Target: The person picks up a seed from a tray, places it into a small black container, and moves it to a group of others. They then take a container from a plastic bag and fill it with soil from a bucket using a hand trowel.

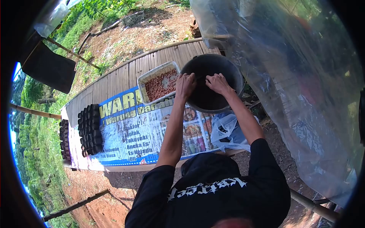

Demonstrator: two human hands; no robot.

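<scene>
A large dark bucket (207, 100) stands on the bamboo table with dark, shadowed contents. My left hand (186, 86) is over its left side, fingers curled and pressed together. Inside the rim on the right, my right hand (218, 83) is also closed, its fingertips pointing toward the left hand. Whatever is between the fingers is dark against the bucket, and I cannot make it out. Just left of the bucket lies a white rectangular tray (143, 88) with reddish-brown seeds (157, 88) spread over its bottom.
Black filled bags (90, 129) stand in rows on the printed banner (129, 129) at left, with another row (64, 138) at the table's end. A clear plastic bag (225, 131) lies near my right forearm. Plastic sheeting (281, 87) hangs at right. Bamboo slats (125, 76) form the tabletop.
</scene>
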